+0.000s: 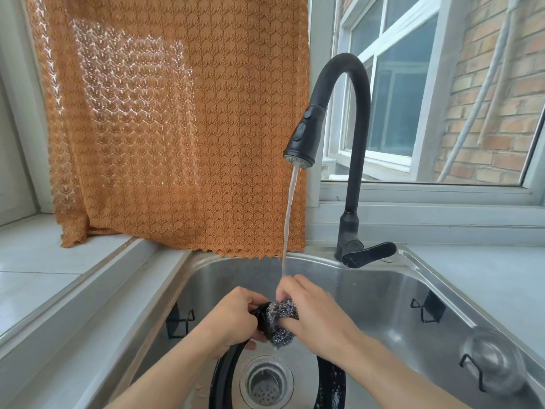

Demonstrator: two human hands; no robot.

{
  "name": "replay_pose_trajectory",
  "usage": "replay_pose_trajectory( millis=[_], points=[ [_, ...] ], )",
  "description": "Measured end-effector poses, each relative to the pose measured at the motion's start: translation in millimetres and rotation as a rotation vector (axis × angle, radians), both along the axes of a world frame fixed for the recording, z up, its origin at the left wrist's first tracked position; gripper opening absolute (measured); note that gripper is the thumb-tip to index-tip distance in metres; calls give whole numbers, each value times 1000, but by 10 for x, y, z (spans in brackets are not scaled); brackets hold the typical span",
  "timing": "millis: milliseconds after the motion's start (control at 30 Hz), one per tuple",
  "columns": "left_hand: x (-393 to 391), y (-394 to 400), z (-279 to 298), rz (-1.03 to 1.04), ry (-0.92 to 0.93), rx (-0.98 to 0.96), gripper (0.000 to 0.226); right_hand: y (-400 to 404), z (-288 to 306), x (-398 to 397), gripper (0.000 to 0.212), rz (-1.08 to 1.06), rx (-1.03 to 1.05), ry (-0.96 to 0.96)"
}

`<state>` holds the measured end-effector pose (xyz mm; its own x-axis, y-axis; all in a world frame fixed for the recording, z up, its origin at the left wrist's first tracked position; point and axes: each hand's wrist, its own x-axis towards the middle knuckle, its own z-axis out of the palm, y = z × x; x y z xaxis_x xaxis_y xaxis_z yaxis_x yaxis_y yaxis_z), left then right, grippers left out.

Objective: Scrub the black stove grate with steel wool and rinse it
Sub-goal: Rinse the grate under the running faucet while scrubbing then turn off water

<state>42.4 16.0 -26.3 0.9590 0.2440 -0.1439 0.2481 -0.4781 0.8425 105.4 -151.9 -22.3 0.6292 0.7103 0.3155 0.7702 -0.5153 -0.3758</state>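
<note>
Scrubbing step: left hand (pixel 233 317) grips grate (pixel 262 315); right hand (pixel 312 314) presses wool (pixel 281 318) on it; next, probably turn the grate under water (pixel 290 219).

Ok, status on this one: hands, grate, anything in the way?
Left hand grips grate. Right hand presses steel wool onto it, faucet running. Nothing in the way.

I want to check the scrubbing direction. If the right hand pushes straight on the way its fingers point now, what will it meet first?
The right hand points left, gripping the steel wool against the black stove grate. It would probably press further onto the grate first, then meet the left hand holding it. Depth is unclear.
</note>
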Motion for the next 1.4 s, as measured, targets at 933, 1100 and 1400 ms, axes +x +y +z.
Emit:
replay_pose_trajectory(
  millis=[933, 1100, 1400],
  points=[
    [4, -4, 5, 29, -11, -11, 43, -192, -106, 347, 34, -331, -213, 129],
    [4, 3, -11, 44, -24, -24, 44, -139, -57, 220, 35, -146, 1, -28],
    [11, 1, -12, -40, -98, -107, 32, -34, -1, 61, 25, 165, 35, -205]
  ],
)
